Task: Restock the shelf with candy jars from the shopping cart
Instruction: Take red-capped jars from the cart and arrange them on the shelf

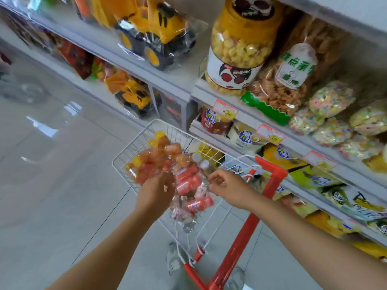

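Observation:
A small white wire shopping cart (134, 143) with a red frame stands by the shelf (249, 120). It holds several small candy jars (188, 178): red-labelled ones, orange ones with yellow lids, and clear ones with white lids. My left hand (155, 193) reaches into the pile, fingers curled around a blurred orange candy jar (144, 174). At the cart's right side, my right hand (228, 185) pinches the top of a clear candy jar (202, 186) with its fingertips.
The shelf on the right carries a big yellow-lidded snack jar (236, 53), bags of fried snacks (289, 80), puffed-snack packets and price tags. Bagged yellow toy trucks (155, 32) fill the shelves further left. Glossy tiled floor (52, 164) spreads to the left.

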The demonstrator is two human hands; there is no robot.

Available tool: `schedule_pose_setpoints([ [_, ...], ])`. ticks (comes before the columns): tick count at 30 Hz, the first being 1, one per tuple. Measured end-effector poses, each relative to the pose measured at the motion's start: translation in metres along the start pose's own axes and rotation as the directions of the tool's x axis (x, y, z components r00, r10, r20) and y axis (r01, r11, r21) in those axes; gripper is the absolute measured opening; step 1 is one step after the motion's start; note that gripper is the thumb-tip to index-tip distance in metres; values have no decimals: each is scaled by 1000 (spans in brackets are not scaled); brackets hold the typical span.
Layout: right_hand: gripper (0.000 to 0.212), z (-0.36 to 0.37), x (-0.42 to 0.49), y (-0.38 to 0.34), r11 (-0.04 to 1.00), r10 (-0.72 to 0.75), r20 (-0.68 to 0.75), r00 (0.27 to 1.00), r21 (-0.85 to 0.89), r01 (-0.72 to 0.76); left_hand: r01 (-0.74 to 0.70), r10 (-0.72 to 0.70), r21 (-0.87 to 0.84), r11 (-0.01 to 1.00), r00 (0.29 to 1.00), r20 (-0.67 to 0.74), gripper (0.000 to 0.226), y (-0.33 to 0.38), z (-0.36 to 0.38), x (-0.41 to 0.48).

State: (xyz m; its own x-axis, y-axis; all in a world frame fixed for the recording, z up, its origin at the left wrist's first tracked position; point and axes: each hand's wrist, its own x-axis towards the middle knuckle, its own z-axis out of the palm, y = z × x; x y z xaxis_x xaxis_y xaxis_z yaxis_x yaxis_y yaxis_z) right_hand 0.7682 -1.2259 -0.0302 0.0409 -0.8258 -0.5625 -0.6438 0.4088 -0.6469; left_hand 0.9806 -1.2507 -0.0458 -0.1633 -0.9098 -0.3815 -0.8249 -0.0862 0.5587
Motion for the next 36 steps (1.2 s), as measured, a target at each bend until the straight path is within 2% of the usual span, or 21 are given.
schedule_pose_setpoints([
  [2, 18, 26, 18, 11, 996, 66, 51, 996, -64, -63, 25, -29, 119, 993, 999, 26, 28, -32, 7, 1],
  [5, 37, 57, 42, 24, 978, 134, 120, 984, -178, -111, 31, -48, 273, 961, 997, 55, 40, -64, 16, 3],
  [10, 29, 97, 73, 51, 888, 238, 150, 960, -435, -152, -31, -28, 416, 909, 990, 135, 45, -88, 33, 8],
  [11, 31, 104, 77, 56, 856, 245, 161, 956, -499, -135, -36, -31, 423, 906, 988, 150, 44, -91, 37, 9],
  [15, 61, 123, 83, 64, 682, 262, 135, 955, -726, -85, -33, -45, 443, 896, 985, 164, 43, -98, 45, 7],
  [18, 61, 128, 89, 65, 556, 202, 118, 972, -831, -14, -6, -72, 458, 889, 985, 154, 43, -101, 49, 6],
  [20, 59, 128, 93, 64, 536, 184, 137, 973, -844, 17, 9, -84, 449, 894, 985, 148, 41, -99, 49, 5],
  [22, 53, 122, 95, 61, 597, 191, 181, 965, -802, 32, 10, -77, 435, 901, 988, 136, 39, -95, 49, 3],
  [24, 47, 110, 96, 54, 722, 173, 228, 958, -691, 34, -15, -38, 411, 912, 992, 120, 42, -91, 49, 2],
  [26, 49, 96, 96, 45, 862, 131, 253, 959, -506, 16, -78, 33, 357, 931, 991, 131, 52, -85, 51, 2],
  [28, 48, 84, 96, 32, 977, 84, 274, 958, -214, -24, -156, 113, 258, 953, 979, 171, 62, -81, 53, 3],
  [30, 48, 76, 95, 18, 998, 35, 343, 939, 36, -50, -178, 149, 130, 975, 968, 204, 71, -77, 57, 5],
  [32, 48, 70, 95, 6, 996, 5, 393, 919, 83, -41, -136, 125, 42, 990, 970, 206, 75, -77, 59, 10],
  [34, 41, 67, 96, 0, 992, -11, 436, 900, 121, -46, -112, 97, 77, 991, 979, 179, 67, -78, 59, 14],
  [36, 36, 68, 102, 0, 980, 11, 410, 912, 176, -91, -91, 68, 161, 983, 987, 145, 56, -82, 57, 16],
])
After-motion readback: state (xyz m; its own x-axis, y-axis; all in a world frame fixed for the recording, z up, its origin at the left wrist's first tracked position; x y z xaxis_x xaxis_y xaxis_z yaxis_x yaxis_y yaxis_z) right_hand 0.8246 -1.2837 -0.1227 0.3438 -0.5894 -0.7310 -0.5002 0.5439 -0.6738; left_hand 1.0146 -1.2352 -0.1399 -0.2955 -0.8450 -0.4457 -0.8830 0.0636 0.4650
